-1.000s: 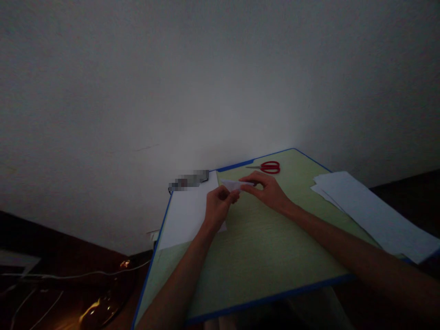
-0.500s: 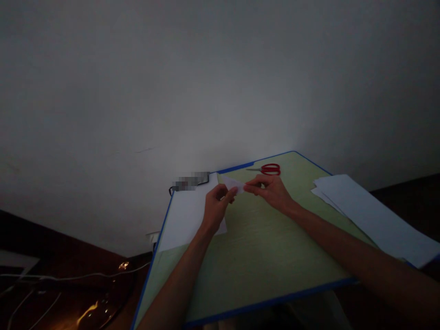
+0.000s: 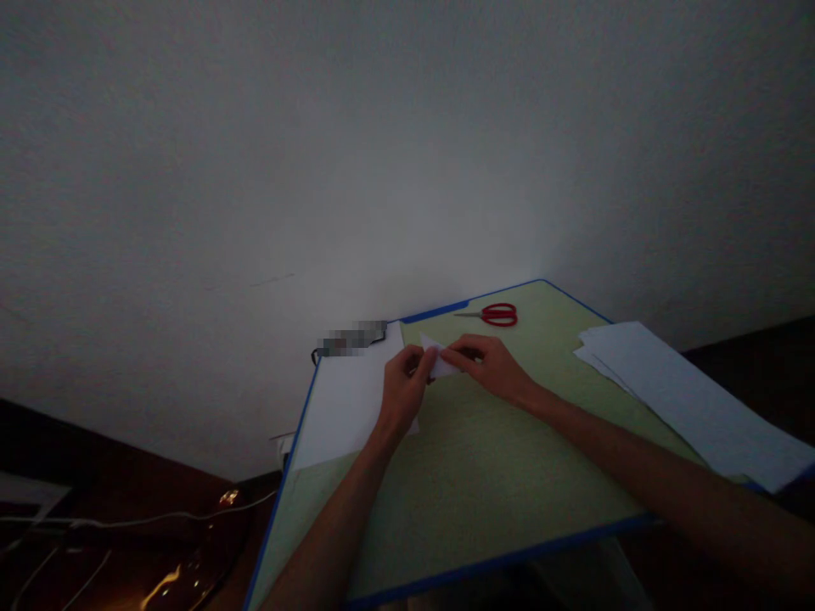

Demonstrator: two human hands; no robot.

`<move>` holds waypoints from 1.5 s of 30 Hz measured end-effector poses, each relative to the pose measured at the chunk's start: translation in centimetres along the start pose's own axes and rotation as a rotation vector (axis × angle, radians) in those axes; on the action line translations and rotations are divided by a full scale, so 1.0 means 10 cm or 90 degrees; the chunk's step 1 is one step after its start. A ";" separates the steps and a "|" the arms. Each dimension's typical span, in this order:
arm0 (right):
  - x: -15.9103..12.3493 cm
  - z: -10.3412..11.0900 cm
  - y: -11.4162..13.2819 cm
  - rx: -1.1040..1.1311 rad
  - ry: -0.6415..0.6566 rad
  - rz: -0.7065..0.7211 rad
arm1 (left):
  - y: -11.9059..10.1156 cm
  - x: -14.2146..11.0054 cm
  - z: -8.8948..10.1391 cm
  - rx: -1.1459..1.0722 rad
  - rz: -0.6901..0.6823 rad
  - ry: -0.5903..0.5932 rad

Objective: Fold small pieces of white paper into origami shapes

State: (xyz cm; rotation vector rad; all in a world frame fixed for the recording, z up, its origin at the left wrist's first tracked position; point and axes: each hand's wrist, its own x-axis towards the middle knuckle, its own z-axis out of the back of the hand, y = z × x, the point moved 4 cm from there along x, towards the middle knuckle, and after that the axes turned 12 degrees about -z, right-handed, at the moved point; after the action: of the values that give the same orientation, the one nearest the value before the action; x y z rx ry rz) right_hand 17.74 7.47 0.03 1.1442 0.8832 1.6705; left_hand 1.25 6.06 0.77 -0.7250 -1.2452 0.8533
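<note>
A small folded piece of white paper (image 3: 444, 366), with a pointed corner at its top, is held up between my two hands over the table. My left hand (image 3: 406, 379) pinches its left side, thumb on the near face. From the right, my right hand (image 3: 493, 365) grips it with thumb and forefinger. Beneath and left of my left hand, a larger white sheet (image 3: 347, 403) lies flat on the table. Red-handled scissors (image 3: 500, 315) rest just beyond my right hand, blades pointing left.
The light green table (image 3: 484, 501) has a blue edge and stands against a grey wall (image 3: 407, 170). White sheets (image 3: 688, 399) are stacked along its right side, overhanging the edge. A blurred-out object (image 3: 350, 338) sits at the far left corner. White cables (image 3: 159, 516) trail at lower left.
My hands have come closer together on the paper, and it has turned so that a corner points upward. The scissors and the flat sheets have stayed in place.
</note>
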 end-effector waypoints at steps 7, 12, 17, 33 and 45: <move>-0.18 -0.18 0.11 -0.068 -0.015 0.059 | 0.02 -0.05 0.05 0.171 -0.044 -0.132; -0.27 -0.30 0.14 -0.035 0.030 0.020 | 0.02 -0.07 0.05 0.194 -0.045 -0.121; -0.29 -0.28 0.19 -0.022 0.047 0.022 | -0.08 -0.06 0.07 0.162 -0.044 -0.129; -0.24 -0.29 0.10 0.024 0.093 -0.029 | -0.06 -0.05 0.08 0.078 -0.008 -0.117; -0.19 -0.22 0.03 0.104 0.049 -0.086 | 0.04 -0.03 0.07 -0.025 0.072 -0.119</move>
State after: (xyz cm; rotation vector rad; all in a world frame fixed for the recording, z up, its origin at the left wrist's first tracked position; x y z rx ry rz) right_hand 15.84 5.47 -0.99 1.1093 1.1379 1.5630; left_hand 0.51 6.02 0.40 -0.7655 -1.4006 1.0101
